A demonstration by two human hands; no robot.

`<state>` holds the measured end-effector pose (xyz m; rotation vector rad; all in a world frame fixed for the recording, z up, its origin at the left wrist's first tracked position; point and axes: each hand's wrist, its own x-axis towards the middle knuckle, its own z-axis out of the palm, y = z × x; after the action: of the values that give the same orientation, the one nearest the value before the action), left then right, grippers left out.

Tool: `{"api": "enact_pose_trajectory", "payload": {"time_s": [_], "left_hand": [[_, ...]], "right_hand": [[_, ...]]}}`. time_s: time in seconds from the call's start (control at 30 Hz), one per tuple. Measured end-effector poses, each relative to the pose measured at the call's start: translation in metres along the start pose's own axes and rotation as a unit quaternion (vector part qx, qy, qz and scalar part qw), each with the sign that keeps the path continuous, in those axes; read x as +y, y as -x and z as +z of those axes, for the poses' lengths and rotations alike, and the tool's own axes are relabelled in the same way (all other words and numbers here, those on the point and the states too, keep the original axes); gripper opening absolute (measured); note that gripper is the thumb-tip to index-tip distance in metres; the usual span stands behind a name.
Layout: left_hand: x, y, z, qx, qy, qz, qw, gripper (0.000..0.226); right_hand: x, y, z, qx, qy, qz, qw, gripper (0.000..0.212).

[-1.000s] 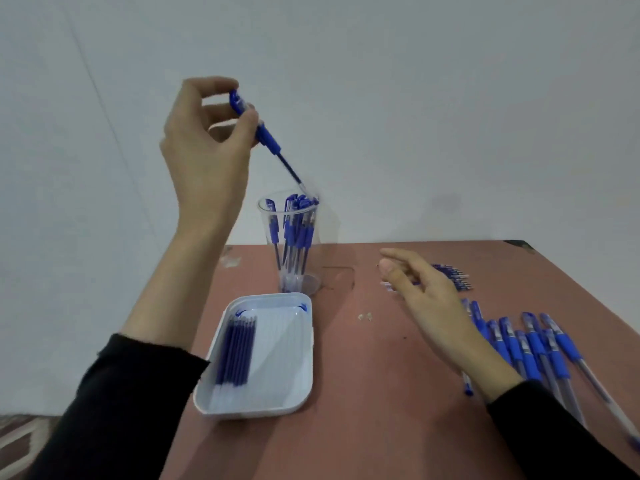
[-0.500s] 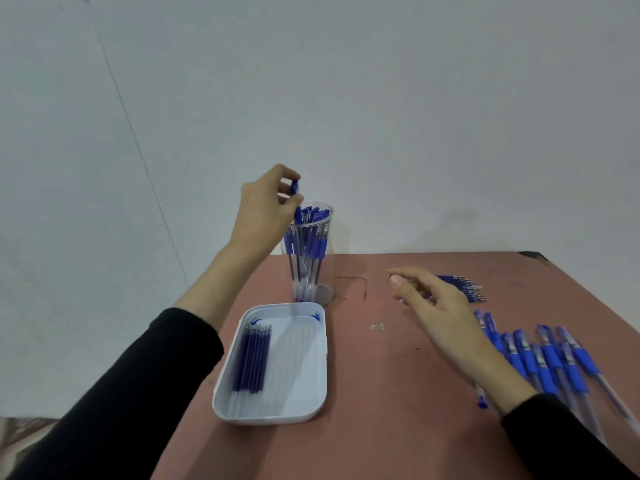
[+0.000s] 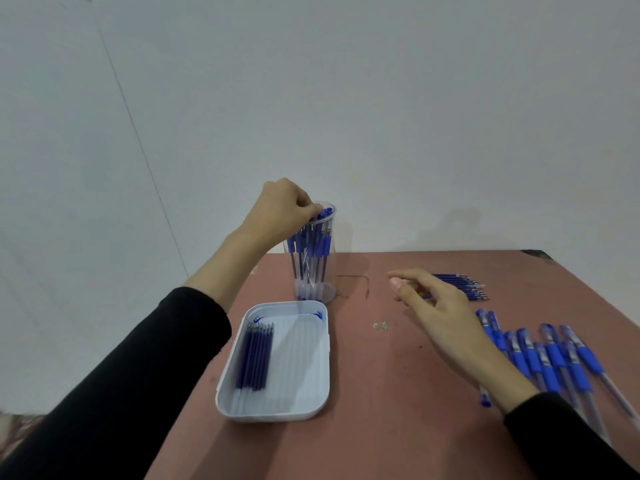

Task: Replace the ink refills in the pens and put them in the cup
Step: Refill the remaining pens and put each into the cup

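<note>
left hand [image 3: 284, 209] sitting at the mouth of the clear cup [image 3: 313, 271], centre of frame, at the far edge of the table [image 3: 398, 427]. its grip is curling over the tops of the pens [image 3: 311, 244] standing inside; cannot tell if it is pinching one. right hand [image 3: 446, 317] hovering right of centre, grip loose, holding nothing. loose pens [image 3: 554, 362] lying lower right. refills [image 3: 254, 358] lying in the white tray [image 3: 323, 358].
</note>
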<state>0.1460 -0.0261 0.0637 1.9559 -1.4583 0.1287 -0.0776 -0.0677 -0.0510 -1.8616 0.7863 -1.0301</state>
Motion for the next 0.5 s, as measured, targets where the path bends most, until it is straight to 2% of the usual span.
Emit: {"api": "enact_pose_trajectory", "payload": {"time_s": [0.1, 0.27, 0.43, 0.5], "left_hand": [[0.001, -0.002, 0.001, 0.002, -0.005, -0.005, 1.000, 0.039], [0.006, 0.005, -0.002, 0.007, 0.025, -0.005, 1.000, 0.023], [0.026, 0.031, 0.002, 0.137, 0.069, 0.055, 0.987, 0.025], [0.042, 0.048, 0.017, 0.140, 0.100, 0.068, 0.983, 0.024]], "right_hand": [[0.000, 0.000, -0.001, -0.002, 0.000, -0.004, 1.000, 0.014], [-0.002, -0.002, -0.002, 0.003, -0.009, -0.011, 1.000, 0.010], [-0.008, -0.007, -0.015, 0.039, -0.036, -0.010, 0.999, 0.013], [-0.009, -0.009, -0.028, 0.044, -0.011, -0.011, 0.999, 0.012]]}}
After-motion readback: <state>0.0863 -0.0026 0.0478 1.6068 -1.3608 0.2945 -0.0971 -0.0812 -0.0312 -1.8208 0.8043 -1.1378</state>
